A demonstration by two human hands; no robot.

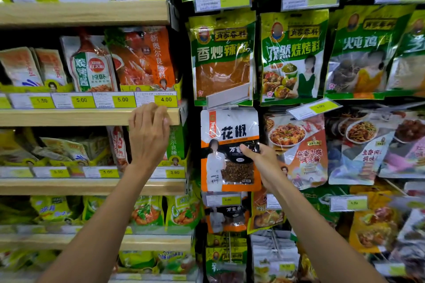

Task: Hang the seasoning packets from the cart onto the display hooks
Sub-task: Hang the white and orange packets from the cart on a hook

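Observation:
A white, orange and black seasoning packet [227,145] hangs upright on the hook wall, its top just under a clear tilted price-tag holder [227,97]. My right hand [262,165] grips the packet's right edge, thumb across the front. The hook itself is hidden behind the packet's top. My left hand [149,135] is raised in front of the wooden shelf edge [87,116], fingers loosely curled, fingertips near the 4.00 price label [166,99], holding nothing. No cart is in view.
Green packets [222,55] hang in the row above, food-picture packets [299,145] to the right, and more of the same orange packet [226,217] below. Wooden shelves on the left hold standing pouches [92,64] behind yellow price labels.

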